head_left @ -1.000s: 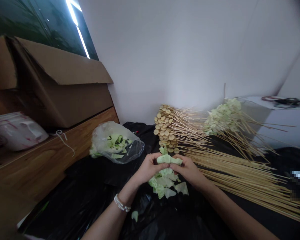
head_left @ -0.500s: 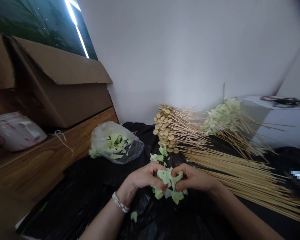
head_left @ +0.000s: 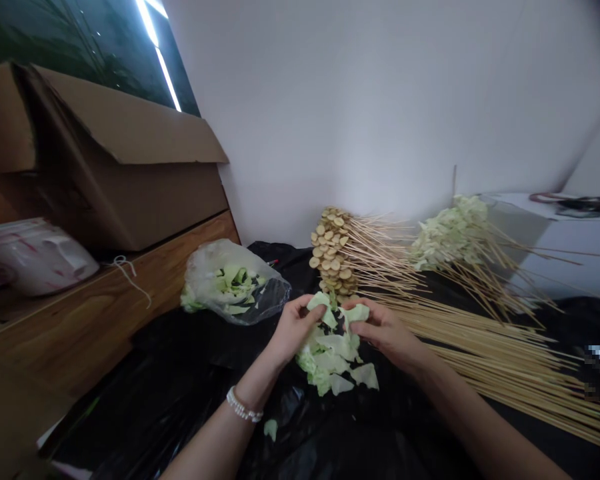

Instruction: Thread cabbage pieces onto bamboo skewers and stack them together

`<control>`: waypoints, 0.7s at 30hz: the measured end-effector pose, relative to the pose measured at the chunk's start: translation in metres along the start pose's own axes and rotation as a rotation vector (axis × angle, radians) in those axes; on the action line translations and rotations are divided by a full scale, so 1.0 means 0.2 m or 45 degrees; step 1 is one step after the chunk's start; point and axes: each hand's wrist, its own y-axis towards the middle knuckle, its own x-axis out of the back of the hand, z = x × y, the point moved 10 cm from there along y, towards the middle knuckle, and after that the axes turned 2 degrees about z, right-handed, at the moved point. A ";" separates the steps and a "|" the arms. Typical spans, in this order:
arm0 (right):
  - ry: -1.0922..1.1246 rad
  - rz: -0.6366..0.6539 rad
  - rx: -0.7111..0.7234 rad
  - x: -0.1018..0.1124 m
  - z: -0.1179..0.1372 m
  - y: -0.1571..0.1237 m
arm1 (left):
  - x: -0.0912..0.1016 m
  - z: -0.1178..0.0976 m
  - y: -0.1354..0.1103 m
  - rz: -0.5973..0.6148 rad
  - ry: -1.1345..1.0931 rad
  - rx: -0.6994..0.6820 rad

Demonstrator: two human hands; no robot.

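My left hand point(head_left: 296, 328), with a white beaded bracelet point(head_left: 243, 406) at the wrist, pinches a pale green cabbage leaf piece point(head_left: 322, 309). Opposite it, my right hand point(head_left: 380, 328) grips another cabbage piece point(head_left: 356, 313) between thumb and fingers. Below and between both hands lies a loose pile of torn cabbage point(head_left: 333, 360) on black plastic sheeting point(head_left: 380, 433). One small cabbage scrap point(head_left: 271, 429) rests apart, nearer to me. Just beyond my hands stand stacked skewers with round pale slices point(head_left: 333, 250) on their ends.
A clear plastic bag point(head_left: 220, 287) with cabbage lies to the left. Bare bamboo skewers point(head_left: 510, 360) spread on the right, and skewered cabbage leaves point(head_left: 450, 230) lean behind them against a white box point(head_left: 545, 250). A cardboard box point(head_left: 155, 193) and white tub point(head_left: 37, 257) stand far left.
Both hands have moved forward, away from me, and now pinch cabbage pieces at the pile's far side. The cabbage they were gathered around lies more exposed below them.
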 end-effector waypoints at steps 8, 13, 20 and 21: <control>-0.474 -0.141 0.165 -0.01 0.05 0.02 | -0.05 -0.05 -0.02 -0.008 0.307 -0.174; -0.620 -0.194 0.252 -0.01 0.08 0.01 | -0.14 -0.03 -0.04 0.172 0.311 -0.161; -0.888 -0.217 0.209 0.18 0.23 -0.01 | -0.02 -0.04 -0.02 -0.094 0.168 -0.167; -1.004 -0.249 0.172 0.24 0.24 -0.01 | 0.00 -0.06 -0.02 -0.131 0.156 -0.190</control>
